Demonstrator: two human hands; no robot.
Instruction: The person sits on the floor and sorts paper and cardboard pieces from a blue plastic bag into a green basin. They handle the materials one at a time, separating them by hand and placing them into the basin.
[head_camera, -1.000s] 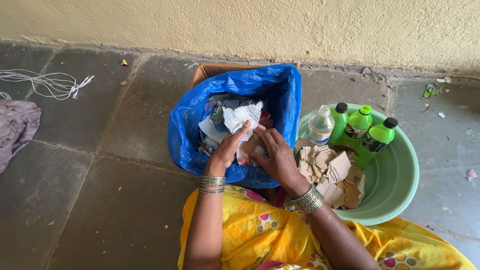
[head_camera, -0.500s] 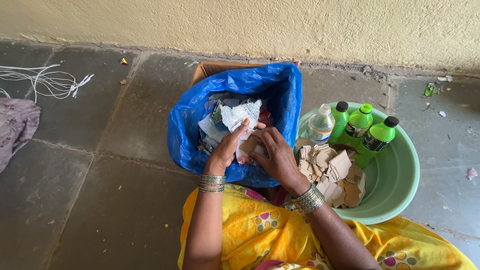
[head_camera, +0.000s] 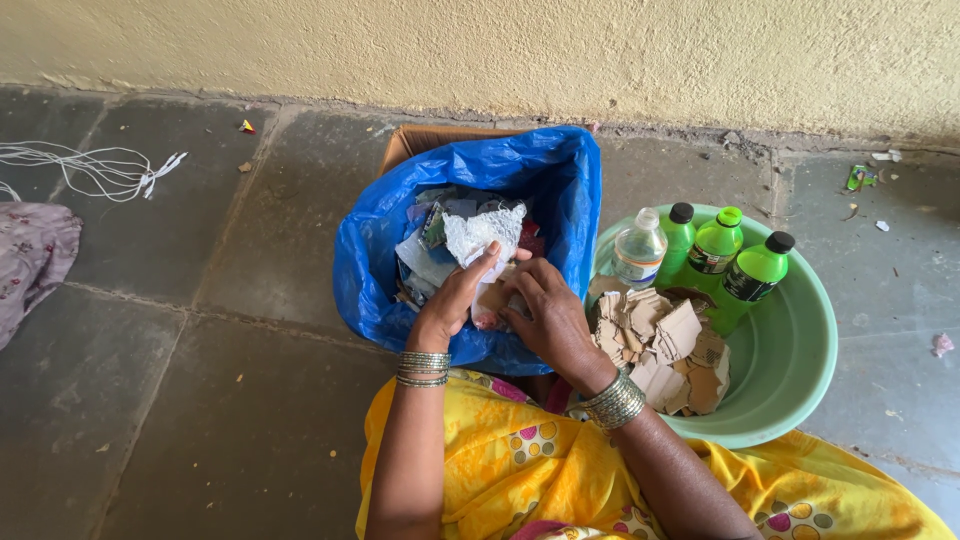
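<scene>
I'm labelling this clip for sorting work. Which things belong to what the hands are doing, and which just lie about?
In hand: left hand, right hand, crumpled white paper, blue bag, cardboard scraps, green basin.

Lying about: white cord, patterned cloth, green wrapper.

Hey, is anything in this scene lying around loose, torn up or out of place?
Yes. Small scraps of litter lie scattered on the stone floor by the wall, and a tangled white cord lies loose at far left. The cardboard pieces in the green basin are torn, heaped beside upright bottles.
</scene>
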